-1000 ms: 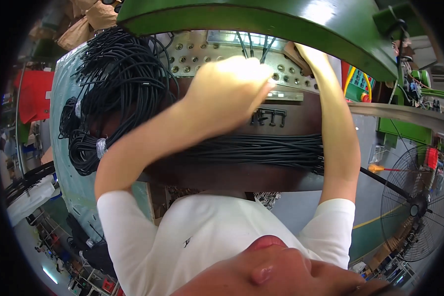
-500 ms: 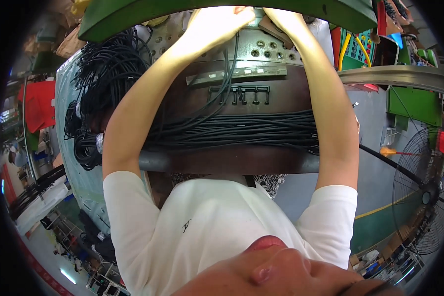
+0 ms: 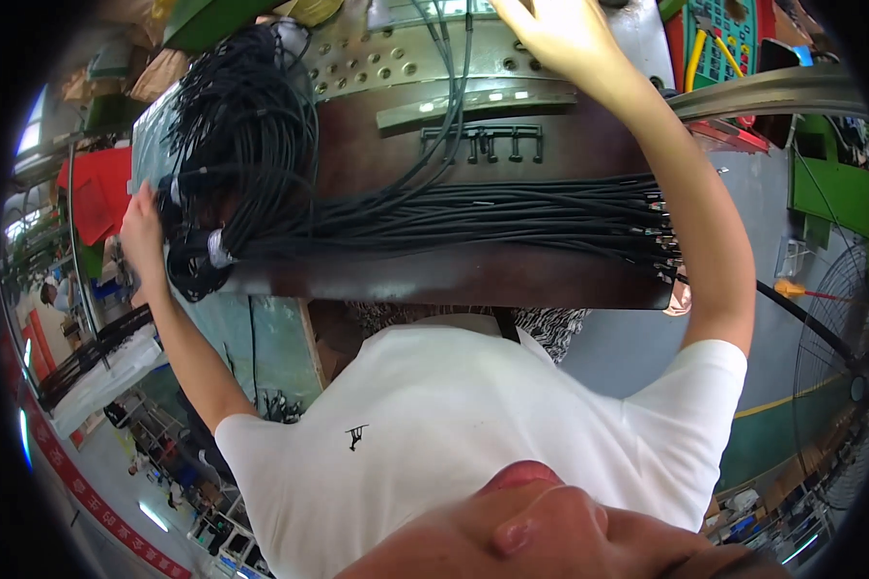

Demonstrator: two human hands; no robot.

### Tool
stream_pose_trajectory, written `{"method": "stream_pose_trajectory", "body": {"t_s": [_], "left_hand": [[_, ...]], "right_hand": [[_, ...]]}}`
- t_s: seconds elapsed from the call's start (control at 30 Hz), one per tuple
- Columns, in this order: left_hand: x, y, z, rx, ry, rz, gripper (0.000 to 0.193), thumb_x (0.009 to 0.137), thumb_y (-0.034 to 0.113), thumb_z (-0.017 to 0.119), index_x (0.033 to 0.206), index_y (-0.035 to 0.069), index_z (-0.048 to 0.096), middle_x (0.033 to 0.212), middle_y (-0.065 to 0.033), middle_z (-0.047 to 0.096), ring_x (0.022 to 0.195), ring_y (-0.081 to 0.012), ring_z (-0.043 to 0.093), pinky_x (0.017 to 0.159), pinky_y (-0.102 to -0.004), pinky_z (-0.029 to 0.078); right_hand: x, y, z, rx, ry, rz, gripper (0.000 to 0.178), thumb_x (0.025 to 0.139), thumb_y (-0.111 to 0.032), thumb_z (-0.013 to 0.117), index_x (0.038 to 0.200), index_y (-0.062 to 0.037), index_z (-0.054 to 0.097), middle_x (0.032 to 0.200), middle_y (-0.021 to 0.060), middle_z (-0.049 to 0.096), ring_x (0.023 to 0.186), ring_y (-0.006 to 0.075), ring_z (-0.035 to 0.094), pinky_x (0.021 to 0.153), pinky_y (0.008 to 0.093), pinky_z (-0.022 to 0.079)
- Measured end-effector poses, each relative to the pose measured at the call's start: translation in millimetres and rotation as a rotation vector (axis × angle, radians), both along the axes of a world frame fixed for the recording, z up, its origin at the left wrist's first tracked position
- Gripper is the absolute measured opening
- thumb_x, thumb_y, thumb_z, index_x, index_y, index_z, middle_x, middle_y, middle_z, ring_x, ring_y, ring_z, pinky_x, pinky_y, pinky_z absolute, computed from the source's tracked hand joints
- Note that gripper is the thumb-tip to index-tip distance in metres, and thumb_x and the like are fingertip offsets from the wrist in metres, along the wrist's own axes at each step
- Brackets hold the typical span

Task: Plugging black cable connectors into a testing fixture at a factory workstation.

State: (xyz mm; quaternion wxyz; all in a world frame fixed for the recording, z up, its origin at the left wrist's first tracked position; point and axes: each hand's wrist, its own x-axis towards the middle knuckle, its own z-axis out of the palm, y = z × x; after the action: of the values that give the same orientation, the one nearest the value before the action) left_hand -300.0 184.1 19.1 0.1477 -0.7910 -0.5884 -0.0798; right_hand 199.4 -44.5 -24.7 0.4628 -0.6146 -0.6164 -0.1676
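L hand (image 3: 143, 230) has moved, head view: 0.5 s ago far side next to R hand (image 3: 570, 39), now out at left edge of worktop (image 3: 406, 278), just beside coiled cable bundle (image 3: 261, 159). View's shifted too; only a bit of green machine (image 3: 208, 21) shows far left.

L hand: fingers partly curled, grip or contact w/ bundle can't tell. R hand: far side, right of the 2-3 loose cables (image 3: 457, 104), fingers cut off by view edge, so hold can't tell.

Cables' position: bundle at left w/ silvery tie (image 3: 219, 249); long row of cables (image 3: 512, 214) runs L-R across near part; loose ones go from row to far side, over metal strip (image 3: 531, 98) and perforated plate (image 3: 357, 63).

Risks (my judgement): bundle looks tangled, so a pull by L hand could snag neighbors + drag the row askew. Loose cables cross L end of black comb-shaped part (image 3: 497, 133); any tug could hook it or slide it. Same tug could shift their far ends, out of sight, prob. spoiling alignment. Row's tips (image 3: 664, 236) lie at right edge, R forearm (image 3: 705, 212) close by approx.; if it swings nearer, could sweep ends off or mix them.
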Motion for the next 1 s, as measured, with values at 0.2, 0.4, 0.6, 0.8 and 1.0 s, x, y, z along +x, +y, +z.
{"method": "stream_pose_trajectory", "body": {"t_s": [0.2, 0.4, 0.6, 0.8, 1.0], "left_hand": [[48.2, -145.8, -18.1, -0.185, -0.386, -0.419, 0.021, 0.081, 0.023, 0.07, 0.091, 0.006, 0.063, 0.082, -0.0103, 0.061, 0.073, -0.0248, 0.061, 0.065, -0.0325, 0.049], [118.0, -167.3, -58.5, -0.196, -0.133, -1.062, 0.025, 0.069, 0.016, 0.073, 0.088, 0.006, 0.062, 0.087, -0.0071, 0.057, 0.076, -0.0258, 0.054, 0.067, -0.036, 0.043], [160.5, -185.2, -19.2, -0.601, -0.33, -0.853, 0.019, 0.062, 0.01, 0.066, 0.071, 0.003, 0.052, 0.098, -0.011, 0.048, 0.096, -0.0296, 0.041, 0.084, -0.0379, 0.035], [301.7, -245.9, -15.9, -1.486, -0.247, -0.994, 0.02, 0.088, 0.019, 0.059, 0.089, -0.001, 0.058, 0.068, -0.0107, 0.061, 0.059, -0.0172, 0.057, 0.056, -0.0296, 0.045], [317.4, -274.7, -31.4, -1.797, -0.519, -0.77, 0.013, 0.09, 0.013, 0.058, 0.086, 0.001, 0.059, 0.067, 0.0018, 0.056, 0.059, -0.0031, 0.048, 0.052, -0.0191, 0.038]], "right_hand": [[-25.1, -146.9, 20.5, -0.596, 0.232, 0.297, 0.027, 0.08, -0.006, 0.066, 0.106, -0.0051, 0.062, 0.107, 0.0109, 0.061, 0.098, 0.0287, 0.059, 0.081, 0.0346, 0.048], [-40.9, -242.1, -9.2, -0.379, 0.351, -0.165, 0.013, 0.08, 0.003, 0.059, 0.092, -0.0002, 0.064, 0.089, 0.0115, 0.065, 0.081, 0.0252, 0.062, 0.073, 0.0327, 0.048], [-90.4, -267.9, -47.9, -0.388, 0.282, -0.192, 0.016, 0.073, -0.002, 0.065, 0.088, -0.0063, 0.066, 0.082, 0.0053, 0.061, 0.075, 0.0239, 0.058, 0.067, 0.0333, 0.045], [-89.3, -255.6, -53.6, -0.368, 0.206, -0.245, 0.018, 0.074, -0.009, 0.066, 0.092, -0.0075, 0.067, 0.079, 0.0039, 0.059, 0.071, 0.0194, 0.055, 0.062, 0.0297, 0.041], [-94.5, -259.3, -32.1, -0.026, 1.437, -0.074, 0.039, 0.094, -0.033, 0.056, 0.108, 0.0028, 0.062, 0.082, 0.0029, 0.06, 0.069, 0.0074, 0.046, 0.063, 0.0203, 0.036]]}}
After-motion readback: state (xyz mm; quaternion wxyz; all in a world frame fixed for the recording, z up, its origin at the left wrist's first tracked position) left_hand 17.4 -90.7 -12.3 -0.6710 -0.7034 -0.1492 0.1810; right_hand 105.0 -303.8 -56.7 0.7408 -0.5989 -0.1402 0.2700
